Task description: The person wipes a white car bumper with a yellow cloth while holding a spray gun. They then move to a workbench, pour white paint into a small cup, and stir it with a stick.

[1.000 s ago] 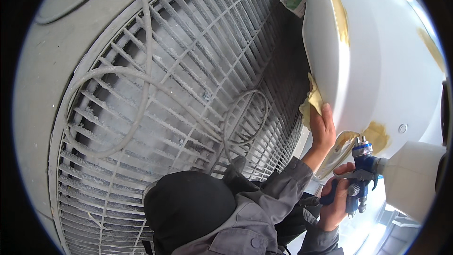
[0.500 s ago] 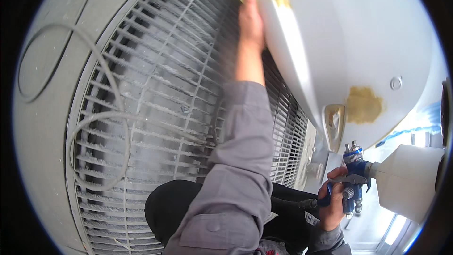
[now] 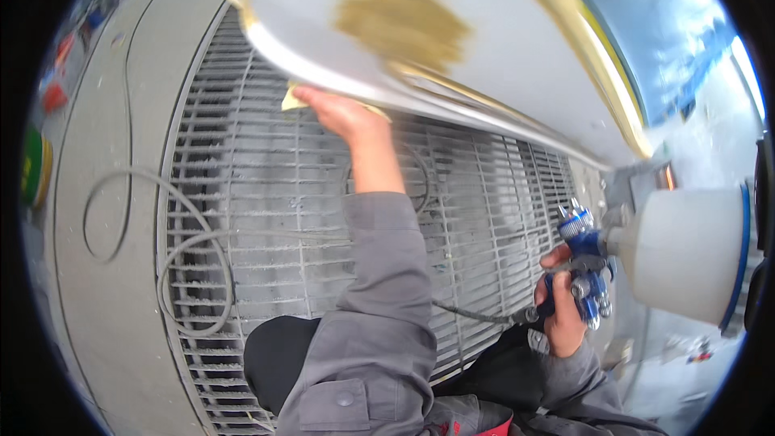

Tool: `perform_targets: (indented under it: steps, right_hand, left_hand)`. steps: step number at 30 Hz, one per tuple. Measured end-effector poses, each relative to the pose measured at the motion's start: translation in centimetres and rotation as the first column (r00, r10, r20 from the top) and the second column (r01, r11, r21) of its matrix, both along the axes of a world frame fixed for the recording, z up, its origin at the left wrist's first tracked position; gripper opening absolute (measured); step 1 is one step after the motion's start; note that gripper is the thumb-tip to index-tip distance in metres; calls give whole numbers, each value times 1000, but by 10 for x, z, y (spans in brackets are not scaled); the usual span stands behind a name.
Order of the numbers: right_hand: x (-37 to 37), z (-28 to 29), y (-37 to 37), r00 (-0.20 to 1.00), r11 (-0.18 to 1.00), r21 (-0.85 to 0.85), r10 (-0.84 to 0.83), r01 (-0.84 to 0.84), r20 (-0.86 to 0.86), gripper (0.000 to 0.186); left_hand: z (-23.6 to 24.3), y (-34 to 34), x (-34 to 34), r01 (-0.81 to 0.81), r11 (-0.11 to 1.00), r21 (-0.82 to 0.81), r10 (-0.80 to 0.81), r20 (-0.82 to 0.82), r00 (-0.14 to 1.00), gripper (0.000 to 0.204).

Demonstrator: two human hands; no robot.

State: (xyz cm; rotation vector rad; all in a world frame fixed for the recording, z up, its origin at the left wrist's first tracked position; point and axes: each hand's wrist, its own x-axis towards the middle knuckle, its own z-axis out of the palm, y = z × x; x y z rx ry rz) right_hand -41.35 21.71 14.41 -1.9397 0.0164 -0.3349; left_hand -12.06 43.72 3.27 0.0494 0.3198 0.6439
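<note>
My left hand (image 3: 347, 121) grips a pale yellow cloth (image 3: 291, 99) against the lower curved edge of a white-grey vehicle panel (image 3: 517, 48). The panel carries a tan, sanded-looking patch (image 3: 404, 24) and yellowish edging along its upper right. At lower right, my right hand (image 3: 565, 319) is closed on a blue and silver spray gun (image 3: 589, 246), whose side-mounted translucent white cup (image 3: 678, 258) reaches toward the right rim of the picture. A dark hose runs from the gun's handle toward my legs.
A dusty metal floor grate (image 3: 266, 282) lies below, beside a concrete strip (image 3: 97, 299). A grey hose (image 3: 222, 274) loops over both. At the far left are a green container (image 3: 36, 165) and red items (image 3: 55, 97); blue masking or sheeting (image 3: 698, 64) shows at upper right.
The view has turned, so the panel now stretches across the top. My left hand and cloth moved up along its edge, then appear lower and farther left. The spray gun stays in my right hand.
</note>
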Motion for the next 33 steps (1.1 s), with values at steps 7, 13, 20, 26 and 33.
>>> perform_targets:
  steps: [7,13,20,26,33]
  right_hand:
    - [16,-11,-139,987,968,196,-153,160,-47,27]
    - [11,-14,-243,963,919,294,-271,262,-10,35]
    - [23,-16,-379,940,886,337,-249,318,-234,44]
    - [21,-9,-424,875,767,477,-221,429,-432,47]
    - [-32,95,-419,755,518,585,-206,624,-623,33]
  left_hand:
    - [-12,-110,19,87,996,-26,-84,103,991,84]
    - [-28,-273,23,330,944,4,-330,35,943,67]
    - [-83,-436,-18,926,352,137,-936,56,348,58]
    - [-39,-443,-85,992,82,-94,-914,-405,37,61]
    - [210,-327,-261,986,52,-159,-680,-728,-82,55]
